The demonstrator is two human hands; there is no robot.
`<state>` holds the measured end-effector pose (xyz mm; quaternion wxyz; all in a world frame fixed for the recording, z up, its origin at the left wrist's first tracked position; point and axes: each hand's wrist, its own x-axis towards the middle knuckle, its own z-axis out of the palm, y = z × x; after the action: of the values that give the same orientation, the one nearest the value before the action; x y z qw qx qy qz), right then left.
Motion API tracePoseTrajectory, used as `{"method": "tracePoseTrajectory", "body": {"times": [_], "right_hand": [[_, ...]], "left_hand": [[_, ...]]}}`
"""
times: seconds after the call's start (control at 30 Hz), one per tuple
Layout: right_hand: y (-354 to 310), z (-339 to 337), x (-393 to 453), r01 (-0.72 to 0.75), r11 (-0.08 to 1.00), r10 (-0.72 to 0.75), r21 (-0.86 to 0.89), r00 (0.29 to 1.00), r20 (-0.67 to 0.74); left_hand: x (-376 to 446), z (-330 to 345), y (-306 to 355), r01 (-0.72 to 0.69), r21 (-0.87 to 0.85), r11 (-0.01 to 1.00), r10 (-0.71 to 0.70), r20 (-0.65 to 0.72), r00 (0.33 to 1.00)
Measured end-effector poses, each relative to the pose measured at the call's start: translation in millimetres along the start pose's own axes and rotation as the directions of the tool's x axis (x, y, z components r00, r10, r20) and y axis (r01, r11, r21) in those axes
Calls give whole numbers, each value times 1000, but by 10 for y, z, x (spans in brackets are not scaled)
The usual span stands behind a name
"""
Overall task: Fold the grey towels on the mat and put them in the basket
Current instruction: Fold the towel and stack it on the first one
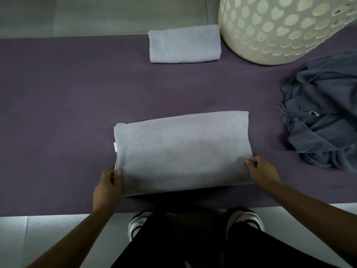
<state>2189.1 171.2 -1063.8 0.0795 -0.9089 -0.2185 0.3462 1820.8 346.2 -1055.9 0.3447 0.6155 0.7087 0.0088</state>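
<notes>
A light grey towel [183, 149], folded into a wide rectangle, lies on the purple mat [67, 93] in front of me. My left hand [107, 187] pinches its near left corner. My right hand [263, 172] pinches its near right corner, and the near edge is lifted slightly off the mat. A second light grey towel [184, 44], folded small, lies at the mat's far edge. Right beside it stands the cream basket [280, 29] with heart-shaped holes.
A crumpled heap of dark grey towels [324, 113] lies on the mat at the right, below the basket. Pale floor tiles [48, 235] border the mat near and far. My shoes [138, 223] and dark trousers sit at the mat's near edge.
</notes>
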Motion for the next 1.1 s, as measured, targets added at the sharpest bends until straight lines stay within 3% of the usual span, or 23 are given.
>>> {"method": "tracePoseTrajectory", "body": {"times": [0.23,0.4,0.47,0.57,0.63,0.7,0.83,0.97,1.03,1.1], "right_hand": [[6,32,-16,-7,999,8,-47,1000,9],[-41,56,-78,-27,999,26,-32,999,-28],[-71,93,-141,24,997,-33,-72,990,-137],[-58,175,-162,264,913,-355,-312,890,-287],[-74,196,-125,414,799,-540,-435,813,-218],[-55,247,-70,503,686,-634,-526,768,-93],[41,307,34,557,523,-623,-646,766,156],[53,229,61,579,519,-622,-629,760,186],[17,185,34,592,600,-622,-538,768,151],[-60,128,-16,599,717,-612,-356,786,90]], "left_hand": [[39,53,-76,-46,245,968,37,42,998],[3,63,-11,-63,266,962,62,11,998],[8,62,15,-79,203,976,86,-29,996],[99,28,78,12,48,999,-11,-12,1000],[167,19,140,85,-58,995,-85,13,996],[221,13,220,183,-109,977,-180,39,983],[275,-34,315,218,-118,969,-199,151,968],[272,-172,502,284,-286,915,-216,247,945],[211,-243,697,310,-414,856,-185,313,931],[68,-288,951,235,-499,834,-62,338,939]]}}
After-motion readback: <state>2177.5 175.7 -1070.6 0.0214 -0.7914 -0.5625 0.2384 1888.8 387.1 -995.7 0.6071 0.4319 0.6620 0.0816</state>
